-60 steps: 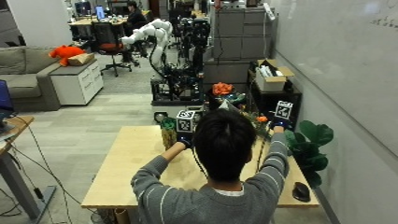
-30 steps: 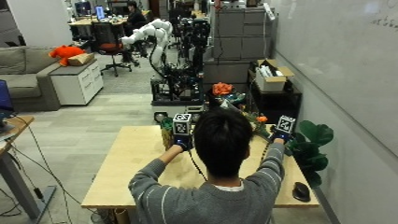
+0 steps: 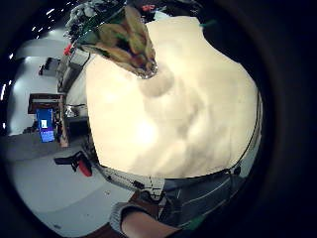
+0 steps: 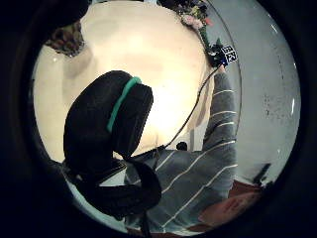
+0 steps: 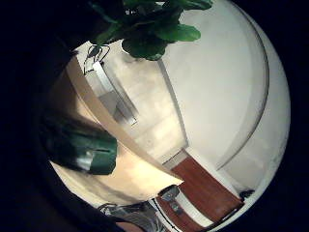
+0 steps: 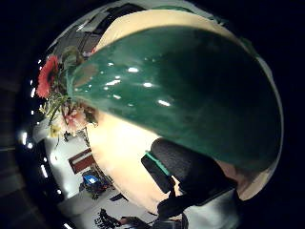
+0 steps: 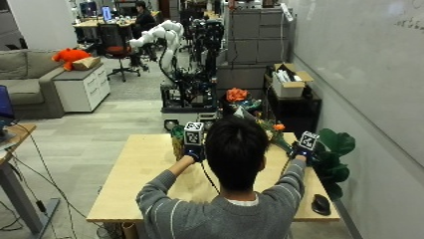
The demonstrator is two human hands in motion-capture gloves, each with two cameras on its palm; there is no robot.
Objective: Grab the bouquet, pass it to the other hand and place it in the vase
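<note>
Across the wooden table point(image 7: 132, 184) I hold both hands raised, one on each side of my head. My right hand point(image 7: 299, 152) grips the bouquet point(image 7: 271, 128) by its green wrap point(image 6: 190, 81), over the table's far right. Red and pink flowers point(image 6: 57, 100) stick out of the wrap. A patterned vase point(image 7: 177, 142) stands upright at the table's far left, just beside my left hand point(image 7: 192, 153). The left hand holds nothing, and the vase point(image 3: 126, 39) shows under its palm with no stems in it.
A black mouse point(image 7: 320, 204) lies near the table's front right corner. A leafy potted plant point(image 7: 334, 154) stands off the right edge, close to my right hand. A low black shelf with a box point(image 7: 291, 94) is behind the table.
Both hands have come down a little. The right hand has also drifted slightly right with the bouquet still in it. The vase has not moved.
</note>
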